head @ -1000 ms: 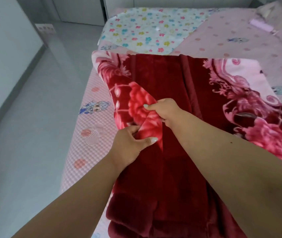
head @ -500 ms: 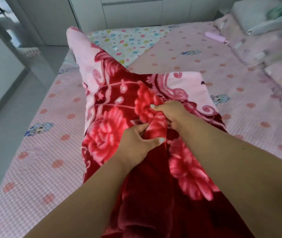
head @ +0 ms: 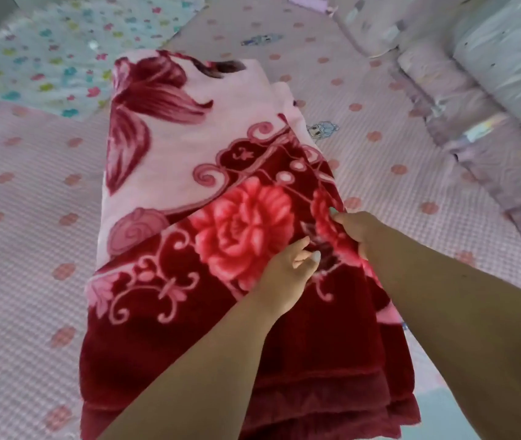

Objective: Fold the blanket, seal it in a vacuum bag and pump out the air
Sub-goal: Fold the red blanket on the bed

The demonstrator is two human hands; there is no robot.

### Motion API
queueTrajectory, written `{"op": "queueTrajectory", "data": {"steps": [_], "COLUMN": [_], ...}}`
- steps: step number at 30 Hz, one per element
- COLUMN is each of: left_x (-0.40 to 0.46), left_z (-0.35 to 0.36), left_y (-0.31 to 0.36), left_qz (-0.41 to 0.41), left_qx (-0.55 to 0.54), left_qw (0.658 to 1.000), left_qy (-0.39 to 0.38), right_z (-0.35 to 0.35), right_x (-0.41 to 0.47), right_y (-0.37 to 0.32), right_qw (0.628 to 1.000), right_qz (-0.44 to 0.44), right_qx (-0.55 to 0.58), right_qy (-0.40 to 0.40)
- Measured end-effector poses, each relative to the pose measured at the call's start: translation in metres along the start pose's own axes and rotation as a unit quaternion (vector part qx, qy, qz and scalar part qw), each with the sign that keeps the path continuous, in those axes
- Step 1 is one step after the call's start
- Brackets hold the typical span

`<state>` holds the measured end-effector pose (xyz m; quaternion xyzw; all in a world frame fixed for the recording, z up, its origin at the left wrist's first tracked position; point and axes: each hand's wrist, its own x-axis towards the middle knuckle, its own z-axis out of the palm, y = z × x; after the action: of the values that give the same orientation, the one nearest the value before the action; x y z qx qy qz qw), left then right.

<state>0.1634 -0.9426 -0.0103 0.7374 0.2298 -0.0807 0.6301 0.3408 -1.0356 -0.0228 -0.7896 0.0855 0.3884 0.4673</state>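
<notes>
- One blanket [head: 208,198], red and pink floral, folded in layers, lies centre frame on the bed [head: 30,217].
- One left hand [head: 287,268], lower centre, pinches blanket fabric.
- One right hand [head: 360,227], just right of it, grips the blanket's right edge.
- One flowered sheet [head: 56,49], upper left.
- Stacked bedding [head: 491,90], upper right; count blurred.

Single head view, steeply down and forward, close over bed [head: 30,217].
</notes>
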Motion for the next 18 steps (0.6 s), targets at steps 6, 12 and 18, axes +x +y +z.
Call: {"op": "queueTrajectory", "data": {"steps": [6, 12, 18], "left_x": [-0.002, -0.005, 0.000], "left_z": [0.002, -0.054, -0.063], "left_y": [0.006, 0.024, -0.042], "left_qz": [0.027, 0.185, -0.104], "left_qx": [-0.032, 0.367, 0.572], "left_qw": [0.993, 0.802, 0.795], "left_qy": [0.108, 0.434, 0.173], "right_z": [0.013, -0.056, -0.066], "right_x": [-0.010, -0.011, -0.013], "right_y": [0.013, 0.000, 0.053], "right_qw": [0.999, 0.985, 0.999], "right_qz": [-0.038, -0.089, 0.016], "right_qx": [-0.004, 0.142, 0.002], "right_qy": [-0.030, 0.044, 0.038]}}
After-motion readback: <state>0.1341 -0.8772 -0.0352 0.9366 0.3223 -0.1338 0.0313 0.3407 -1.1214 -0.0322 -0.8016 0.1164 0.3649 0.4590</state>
